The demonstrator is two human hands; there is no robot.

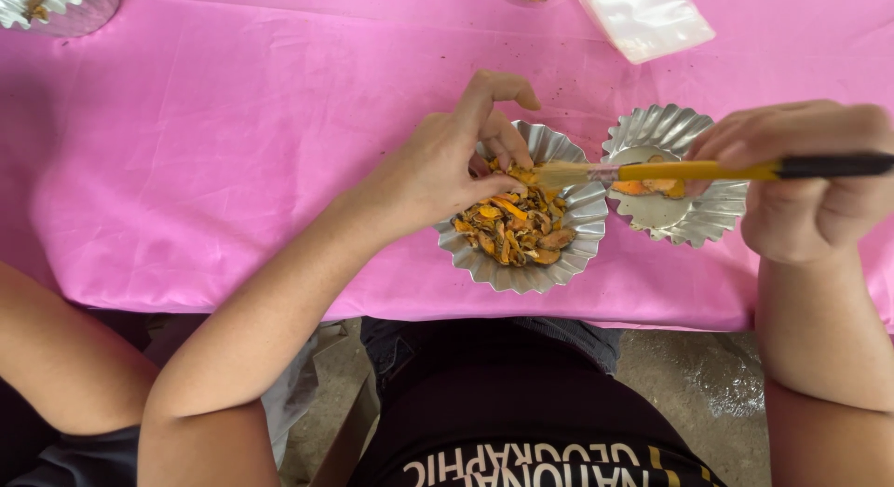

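My left hand [447,161] reaches over the fluted foil cup [573,263] that sits near the front edge of the bench [214,170], its pink cover running under everything. Thumb and fingers are pressed together, pinching a dried orange slice [518,175] just above the heap of dried slices [515,228] filling that cup. My right hand [801,184] is closed around a paintbrush [708,170] with a yellow and black handle, held level, and the bristles touch the pinched slice. Just beside the first cup, to its right, a second foil cup [694,228] holds a few orange pieces [652,185]. I see a clear plastic bag [643,17] lying at the far edge, and another foil cup [60,5] at the far left corner. Someone else's arm [65,357] shows at the lower left, below the bench.
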